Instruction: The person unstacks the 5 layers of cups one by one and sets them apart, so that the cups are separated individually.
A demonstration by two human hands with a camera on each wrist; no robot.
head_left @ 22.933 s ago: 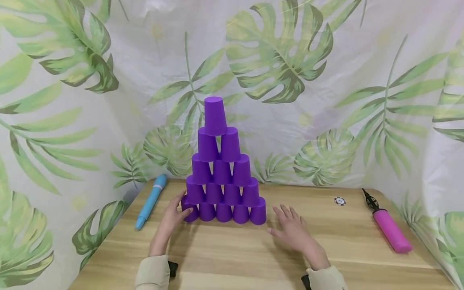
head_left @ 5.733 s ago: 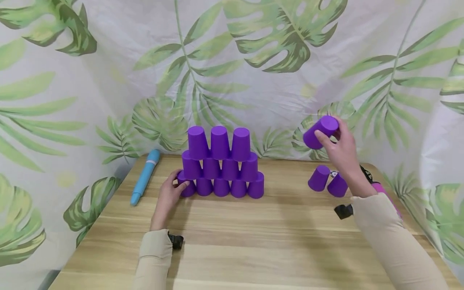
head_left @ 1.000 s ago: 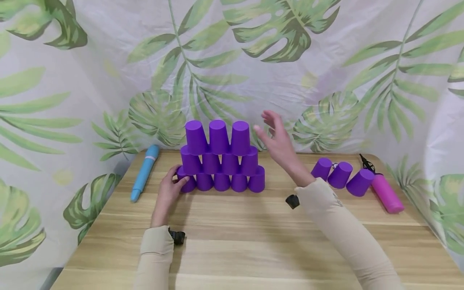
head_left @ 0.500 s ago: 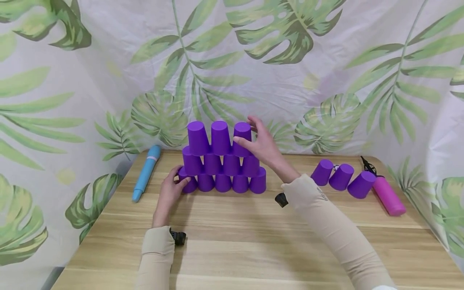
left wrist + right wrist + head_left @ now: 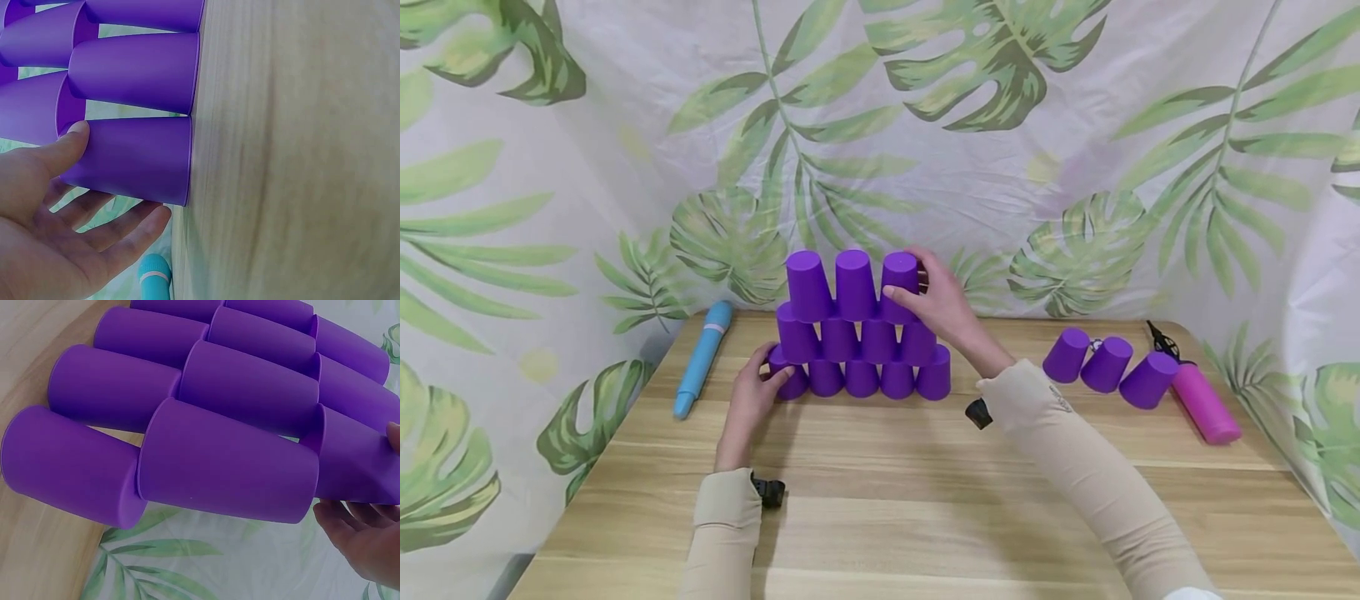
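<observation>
Purple plastic cups stand upside down in three stacked rows, the top row holding three. At the bottom-left cup (image 5: pixel 792 383), my left hand (image 5: pixel 752 396) holds on from the left. Its thumb lies on the near side in the left wrist view, some fingers going out of sight behind the cup (image 5: pixel 134 159). My right hand (image 5: pixel 951 307) grips the top row's right cup (image 5: pixel 898 271) between thumb and fingers. That cup (image 5: pixel 353 453) still sits on the row below in the right wrist view.
Three loose purple cups (image 5: pixel 1107 365) stand on the table (image 5: pixel 865 500) at the right, partly hiding a chip-like disc. Beside them lies a pink hand pump (image 5: pixel 1206 404) with a black nozzle. A blue tube (image 5: pixel 703 358) lies at the left; a leaf-printed cloth hangs behind.
The pyramid's top two rows are gone and three cups now stand at the right. Over the last second my right hand has moved left and down onto the top-right cup. My left hand stays put.
</observation>
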